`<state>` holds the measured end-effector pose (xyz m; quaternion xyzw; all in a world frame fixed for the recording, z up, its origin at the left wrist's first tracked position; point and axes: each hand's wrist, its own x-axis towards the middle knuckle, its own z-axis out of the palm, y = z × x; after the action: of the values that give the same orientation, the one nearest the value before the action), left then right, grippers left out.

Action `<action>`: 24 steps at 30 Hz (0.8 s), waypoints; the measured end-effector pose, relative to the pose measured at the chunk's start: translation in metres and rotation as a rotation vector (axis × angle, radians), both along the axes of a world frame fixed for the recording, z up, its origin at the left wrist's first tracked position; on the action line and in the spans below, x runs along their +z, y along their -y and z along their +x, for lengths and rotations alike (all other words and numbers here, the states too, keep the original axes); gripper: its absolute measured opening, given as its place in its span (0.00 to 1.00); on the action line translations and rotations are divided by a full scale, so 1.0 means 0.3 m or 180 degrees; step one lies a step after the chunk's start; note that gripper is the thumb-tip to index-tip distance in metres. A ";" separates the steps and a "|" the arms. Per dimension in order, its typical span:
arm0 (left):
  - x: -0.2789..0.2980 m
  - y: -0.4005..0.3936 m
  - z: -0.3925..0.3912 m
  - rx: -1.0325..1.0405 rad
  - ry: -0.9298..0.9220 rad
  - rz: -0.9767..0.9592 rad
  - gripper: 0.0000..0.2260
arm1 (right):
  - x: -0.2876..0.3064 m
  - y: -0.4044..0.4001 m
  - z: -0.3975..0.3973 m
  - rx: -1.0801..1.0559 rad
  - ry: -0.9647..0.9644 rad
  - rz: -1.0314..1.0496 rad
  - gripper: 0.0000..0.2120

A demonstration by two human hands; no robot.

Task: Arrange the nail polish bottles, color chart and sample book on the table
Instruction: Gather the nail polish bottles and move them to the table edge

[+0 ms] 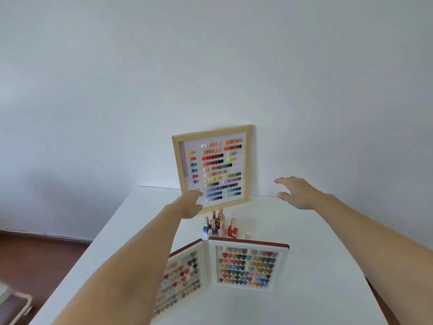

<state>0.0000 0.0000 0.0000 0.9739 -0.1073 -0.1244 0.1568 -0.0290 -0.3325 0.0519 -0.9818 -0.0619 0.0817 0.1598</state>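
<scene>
Flanking one color chart: two open hands; seven-odd bottles

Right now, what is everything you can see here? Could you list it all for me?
Table: one, white, set against the wall, filling the lower middle of the view.
Color chart: one, pale wood frame with rows of many-coloured swatches, standing tilted at the table's far edge, against the wall.
Nail polish bottles: a cluster, exact count unclear through blur; dark blue, pink and red among them, between chart and book.
Sample book: one, open and upright, dark red cover, white pages of coloured nail tips, near the table's front.
Wall: white, behind the table.
Floor: brown wood, lower left.
Left hand: open, at the chart's lower left corner.
Right hand: open, in the air right of the chart.
</scene>
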 end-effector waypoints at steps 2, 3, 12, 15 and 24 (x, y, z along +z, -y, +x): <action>-0.032 -0.013 0.032 0.0038 -0.0080 -0.0027 0.22 | -0.029 -0.011 0.033 -0.0004 -0.0062 -0.0019 0.22; -0.057 -0.023 0.054 0.0066 -0.0149 0.0006 0.21 | -0.048 -0.019 0.050 0.0008 -0.0109 -0.0028 0.21; -0.269 -0.049 0.280 -0.0560 -0.0694 0.0206 0.15 | -0.230 -0.148 0.238 0.0407 -0.0483 -0.0262 0.11; -0.331 -0.044 0.335 -0.0870 -0.0680 0.0169 0.13 | -0.305 -0.203 0.291 0.0655 -0.0532 -0.0344 0.10; -0.460 -0.030 0.384 -0.1317 -0.0558 0.0146 0.10 | -0.486 -0.308 0.366 0.1080 -0.0845 -0.0433 0.17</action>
<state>0.1153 0.0091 -0.1380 0.9199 -0.2879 -0.2405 0.1144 0.0809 -0.2401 -0.0938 -0.9465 -0.1990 0.2399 0.0840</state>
